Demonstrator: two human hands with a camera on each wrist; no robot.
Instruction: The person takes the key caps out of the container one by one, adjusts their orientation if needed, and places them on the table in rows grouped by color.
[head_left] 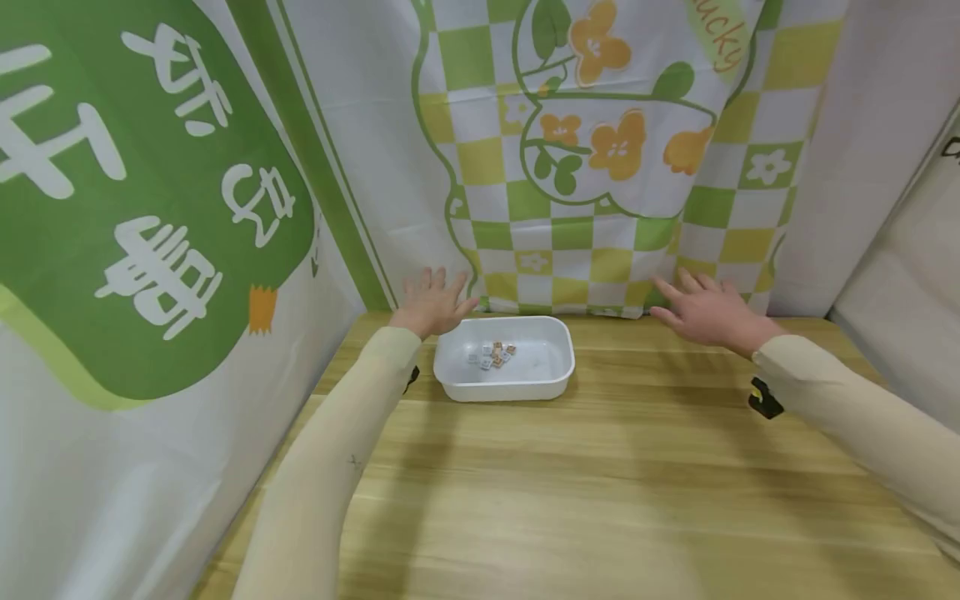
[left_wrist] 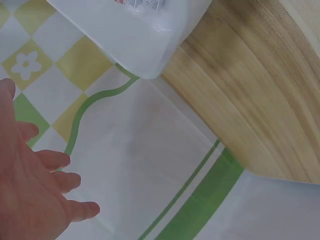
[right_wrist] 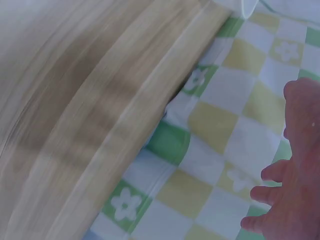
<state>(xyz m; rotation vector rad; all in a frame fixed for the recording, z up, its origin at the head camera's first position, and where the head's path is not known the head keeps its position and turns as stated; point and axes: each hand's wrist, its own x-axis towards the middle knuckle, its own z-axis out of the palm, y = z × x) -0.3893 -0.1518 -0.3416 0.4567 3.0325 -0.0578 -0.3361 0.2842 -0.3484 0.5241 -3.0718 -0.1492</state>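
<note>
A white rectangular tub (head_left: 502, 390) stands near the back edge of the table. Several small square pieces, some whitish and some orange-brown (head_left: 498, 362), lie loose in its left half; their exact kind is too small to tell. My left hand (head_left: 431, 307) is spread in the air by the tub's back left corner, holding nothing. Off to the right of the tub, my right hand (head_left: 708, 315) is also spread, with its fingers apart and no object in it. In the left wrist view, the left fingers (left_wrist: 54, 160) are extended over the cloth background. The right fingers (right_wrist: 267, 195) appear likewise.
The wood-grain table (head_left: 570, 492) ends at the back against a hanging green-and-yellow checked cloth (head_left: 555, 242). On the left hangs a white curtain with a large green printed shape (head_left: 187, 333). A pale curtain (head_left: 915, 275) closes off the right side.
</note>
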